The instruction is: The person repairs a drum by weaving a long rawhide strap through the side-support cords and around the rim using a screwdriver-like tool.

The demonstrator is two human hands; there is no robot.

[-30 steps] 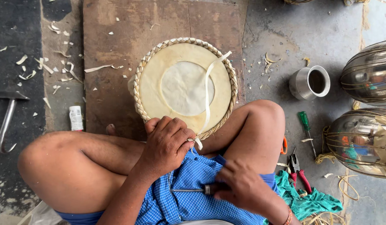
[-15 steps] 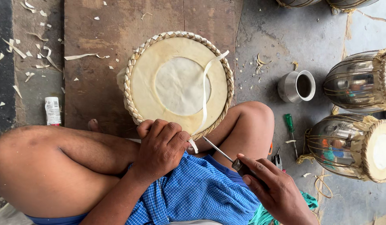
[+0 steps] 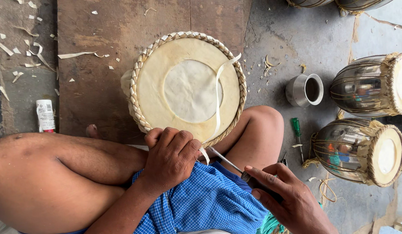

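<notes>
Left hand: the left hand [image 3: 173, 158] is curled with its fingers bent over the near rim of the drum head [image 3: 188, 89], touching the braided edge at about 6 o'clock of the drum.
Right hand: the right hand [image 3: 287, 199] is closed around the dark handle of a thin metal tool [image 3: 225, 159], whose shaft points toward 10 o'clock, its tip just beside the drum's rim next to the left hand.
Drum head: round, pale skin with a lighter centre patch, ringed by a woven braid; it sits between the person's knees on a brown board [image 3: 97, 91].
Strip: a white strip [image 3: 218, 95] runs across the skin from 1 o'clock down to the rim at 6 o'clock.
Lap: blue checked cloth [image 3: 201, 203] under both hands.
Further out: a metal cup [image 3: 305, 90] at 3 o'clock of the drum, a green-handled screwdriver [image 3: 296, 130] below it, two shiny drums [image 3: 366, 84] at the right edge, a small white tube [image 3: 45, 116] at 9 o'clock.
</notes>
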